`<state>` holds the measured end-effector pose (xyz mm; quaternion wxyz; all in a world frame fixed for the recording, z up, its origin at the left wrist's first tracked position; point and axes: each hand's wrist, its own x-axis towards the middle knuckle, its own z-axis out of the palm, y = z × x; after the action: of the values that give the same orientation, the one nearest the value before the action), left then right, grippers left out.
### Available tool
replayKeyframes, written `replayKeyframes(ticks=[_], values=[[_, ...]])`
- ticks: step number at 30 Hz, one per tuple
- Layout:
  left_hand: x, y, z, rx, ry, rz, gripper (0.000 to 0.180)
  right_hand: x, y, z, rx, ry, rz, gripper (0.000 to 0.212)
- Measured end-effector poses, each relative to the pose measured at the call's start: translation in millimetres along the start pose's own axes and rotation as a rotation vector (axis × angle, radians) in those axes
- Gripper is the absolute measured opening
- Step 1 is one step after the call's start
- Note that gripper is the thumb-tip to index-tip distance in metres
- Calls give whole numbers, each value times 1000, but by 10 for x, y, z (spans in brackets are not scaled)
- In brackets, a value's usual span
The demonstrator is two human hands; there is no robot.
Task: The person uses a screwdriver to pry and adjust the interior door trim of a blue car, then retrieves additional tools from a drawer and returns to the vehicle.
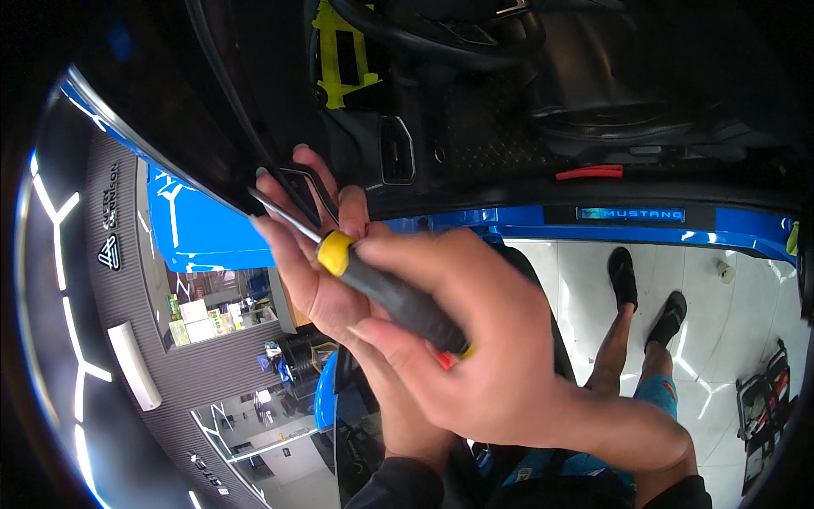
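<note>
My right hand [500,339] is closed around the black-and-yellow handle of a screwdriver [398,297]. Its thin metal shaft points up and to the left, with the tip by a black trim piece [307,180] at the edge of the car's door opening. Behind the screwdriver, the fingers of my left hand [292,263] curl around this trim piece, which has an angular opening in it. Part of my left palm is hidden by the handle and my right hand. Whether the tip touches the trim cannot be made out.
A steering wheel [458,51], a black seat [593,93] and a yellow-green framed opening [346,55] lie inside the blue car. A red strip [589,172] rests near the lit sill plate [632,215]. On the tiled floor are a small roll [725,271] and a tool case [763,399].
</note>
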<state>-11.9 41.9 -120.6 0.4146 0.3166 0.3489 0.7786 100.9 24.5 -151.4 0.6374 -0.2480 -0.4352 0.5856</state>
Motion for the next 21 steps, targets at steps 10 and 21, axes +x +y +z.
replayKeyframes(ticks=[10, 21], values=[[47, 54, 18, 16, 20, -15, 31, 68, -148, -142, -262, -106, -194, 29], [145, -40, -230, 354, 13, 218, 29, 144, -174, -182, 1064, -173, 1079, 29]])
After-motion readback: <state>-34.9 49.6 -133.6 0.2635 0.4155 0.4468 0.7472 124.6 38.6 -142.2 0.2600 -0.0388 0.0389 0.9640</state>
